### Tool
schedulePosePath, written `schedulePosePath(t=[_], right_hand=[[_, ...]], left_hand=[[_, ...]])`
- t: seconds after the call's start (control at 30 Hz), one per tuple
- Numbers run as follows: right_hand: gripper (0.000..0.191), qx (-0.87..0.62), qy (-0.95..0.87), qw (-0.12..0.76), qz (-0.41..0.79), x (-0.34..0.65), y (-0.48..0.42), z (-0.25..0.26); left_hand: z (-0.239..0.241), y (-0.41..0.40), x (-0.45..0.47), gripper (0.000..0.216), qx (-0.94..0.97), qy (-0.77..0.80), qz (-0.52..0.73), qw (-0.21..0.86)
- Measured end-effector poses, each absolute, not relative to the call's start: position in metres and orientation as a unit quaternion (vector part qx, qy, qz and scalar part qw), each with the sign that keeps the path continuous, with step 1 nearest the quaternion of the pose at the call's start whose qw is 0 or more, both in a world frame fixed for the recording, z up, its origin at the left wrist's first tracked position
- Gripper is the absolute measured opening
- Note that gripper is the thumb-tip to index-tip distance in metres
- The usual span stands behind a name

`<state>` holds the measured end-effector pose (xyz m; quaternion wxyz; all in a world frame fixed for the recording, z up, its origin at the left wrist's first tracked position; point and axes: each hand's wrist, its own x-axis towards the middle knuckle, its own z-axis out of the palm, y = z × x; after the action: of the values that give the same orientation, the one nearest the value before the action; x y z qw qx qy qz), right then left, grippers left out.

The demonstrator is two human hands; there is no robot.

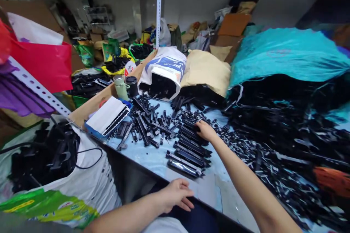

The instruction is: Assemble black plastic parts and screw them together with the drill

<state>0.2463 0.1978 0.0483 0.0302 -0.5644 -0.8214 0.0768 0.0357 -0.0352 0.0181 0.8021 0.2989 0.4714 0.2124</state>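
My right hand (205, 131) reaches over the table to a row of long black bar-shaped parts (188, 153). Its fingers are bent and closed at the far end of that row, on a black bar-shaped part (197, 128) mostly hidden by the hand. The bars lie side by side, the nearest one shiny. Close to the table's front edge, my left hand (179, 194) hangs over my lap with its fingers apart and nothing in them. Loose black parts (144, 123) lie heaped left of the row, and many small black and silver pieces (246, 145) spread to its right.
Along the back of the blue-covered table (144, 156) lie a white bag (166, 63), a beige bag (206, 71) and a big turquoise bag (290, 52), all with black parts inside. A white pad (109, 114), a green cup (119, 85) and a wooden side board (87, 107) stand left.
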Motion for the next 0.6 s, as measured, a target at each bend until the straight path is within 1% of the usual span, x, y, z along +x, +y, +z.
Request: schedulePosePath(t=[0.1,0.17,0.2,0.3,0.33,0.37,0.4,0.47,0.53,0.6], right_hand=[[0.029,-0.565,-0.818,0.021,0.106,0.261,0.197,0.056],[0.033,-0.552,-0.817,0.014,0.165,0.269,0.194,0.064],[0.04,-0.544,-0.812,0.014,0.209,0.271,0.192,0.067],[0.074,-0.546,-0.763,0.029,0.345,0.264,0.186,0.067],[0.083,-0.555,-0.741,0.042,0.375,0.259,0.184,0.063],[0.087,-0.561,-0.722,0.056,0.401,0.254,0.181,0.057],[0.087,-0.561,-0.708,0.068,0.423,0.25,0.178,0.051],[0.082,-0.551,-0.692,0.082,0.459,0.249,0.168,0.039],[0.077,-0.561,-0.677,0.083,0.469,0.257,0.154,0.032],[0.077,-0.594,-0.648,0.093,0.467,0.272,0.138,0.028]], left_hand=[[0.014,-0.034,0.037,0.057,0.152,0.459,0.223,0.846],[0.017,-0.028,0.038,0.048,0.075,0.461,0.223,0.855],[0.02,-0.024,0.041,0.042,0.046,0.464,0.232,0.853],[0.031,-0.008,0.057,0.032,-0.006,0.497,0.296,0.816],[0.035,-0.002,0.064,0.03,-0.013,0.506,0.324,0.799],[0.038,0.003,0.072,0.029,-0.019,0.508,0.346,0.789],[0.041,0.006,0.08,0.031,-0.026,0.51,0.362,0.78],[0.043,0.009,0.093,0.04,-0.037,0.513,0.392,0.763],[0.041,0.006,0.103,0.05,-0.03,0.517,0.435,0.737],[0.034,-0.001,0.107,0.056,0.001,0.505,0.473,0.722]])
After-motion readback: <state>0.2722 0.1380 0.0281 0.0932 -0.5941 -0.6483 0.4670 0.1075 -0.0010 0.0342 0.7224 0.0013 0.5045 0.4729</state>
